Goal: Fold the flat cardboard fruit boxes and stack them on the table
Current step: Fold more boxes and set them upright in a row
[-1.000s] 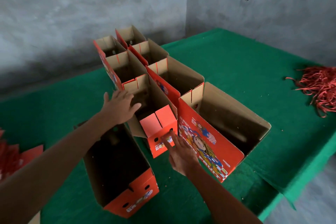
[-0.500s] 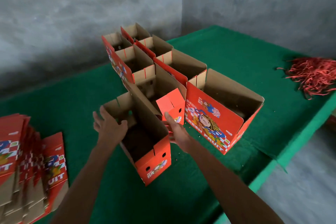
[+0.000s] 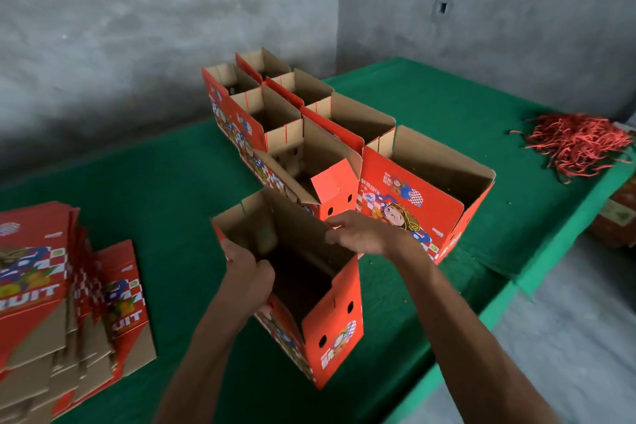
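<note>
An open-topped red fruit box (image 3: 330, 327) stands upright on the green worktop (image 3: 165, 175) at the centre, with the left hand (image 3: 246, 274) at 9 o'clock, fingers curled over its left wall, and the right hand (image 3: 361, 232) at 1 o'clock, fingers gripping its right wall's top edge. Folded boxes (image 3: 309, 120) stand in two rows from 12 to 2 o'clock, one of them just beside the held box. A stack of flat boxes (image 3: 58, 303) lies at 9 o'clock and a heap of red cords (image 3: 578, 144) at 2 o'clock.
</note>
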`<act>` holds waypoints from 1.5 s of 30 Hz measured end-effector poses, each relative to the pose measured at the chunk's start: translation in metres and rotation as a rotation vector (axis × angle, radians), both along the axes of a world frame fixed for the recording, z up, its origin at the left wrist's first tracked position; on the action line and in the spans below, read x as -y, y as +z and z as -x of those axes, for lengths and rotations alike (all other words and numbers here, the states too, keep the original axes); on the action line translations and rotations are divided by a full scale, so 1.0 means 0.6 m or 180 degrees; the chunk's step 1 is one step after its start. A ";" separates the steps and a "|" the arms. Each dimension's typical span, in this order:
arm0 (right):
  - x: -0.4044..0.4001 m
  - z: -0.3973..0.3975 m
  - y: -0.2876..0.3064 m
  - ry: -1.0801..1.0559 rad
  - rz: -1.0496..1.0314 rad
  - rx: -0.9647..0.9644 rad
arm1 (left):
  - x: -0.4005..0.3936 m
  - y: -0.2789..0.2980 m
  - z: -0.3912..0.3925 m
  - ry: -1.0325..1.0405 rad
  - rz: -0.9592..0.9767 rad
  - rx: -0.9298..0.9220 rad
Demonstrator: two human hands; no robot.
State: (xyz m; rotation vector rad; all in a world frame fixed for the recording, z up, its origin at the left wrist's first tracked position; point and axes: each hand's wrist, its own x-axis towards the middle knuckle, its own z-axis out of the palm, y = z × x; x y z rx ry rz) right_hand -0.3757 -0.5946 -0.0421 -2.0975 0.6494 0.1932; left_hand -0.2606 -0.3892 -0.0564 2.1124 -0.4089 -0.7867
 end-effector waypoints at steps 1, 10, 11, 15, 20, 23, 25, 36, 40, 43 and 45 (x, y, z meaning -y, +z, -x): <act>0.001 0.010 0.012 0.0004 0.0032 -0.0087 | -0.004 0.012 0.013 -0.0060 0.0052 -0.0069; 0.021 0.120 0.111 -0.0046 0.0825 -0.0883 | 0.023 0.065 0.128 -0.0768 0.0340 -0.0505; 0.028 0.135 0.114 -0.0042 0.0978 -0.0951 | 0.032 0.068 0.140 -0.0857 0.0404 -0.0597; 0.062 0.193 0.114 -0.0261 0.1378 -0.0942 | 0.090 0.070 0.175 -0.1007 0.0463 -0.0852; 0.120 0.224 0.085 -0.0596 0.1491 -0.0407 | 0.171 0.048 0.201 -0.0967 0.0482 -0.0617; 0.154 0.215 0.046 -0.0794 0.1422 -0.0040 | 0.213 0.030 0.199 -0.0818 0.0594 -0.0737; 0.167 0.202 0.017 -0.0975 0.1281 0.0198 | 0.237 0.020 0.186 -0.0741 0.0613 -0.0682; 0.199 0.151 -0.053 -0.1559 0.1710 0.1168 | 0.317 -0.017 0.162 -0.0585 0.0577 -0.0395; 0.192 0.141 -0.051 -0.1504 0.2514 0.1793 | 0.332 -0.029 0.162 -0.0644 0.0634 -0.0174; 0.179 0.112 -0.027 -0.1398 0.2790 0.2071 | 0.319 -0.033 0.159 -0.0590 0.0670 0.0133; 0.160 0.076 -0.006 -0.1261 0.2723 0.2252 | 0.294 -0.022 0.138 -0.0456 0.0781 0.0598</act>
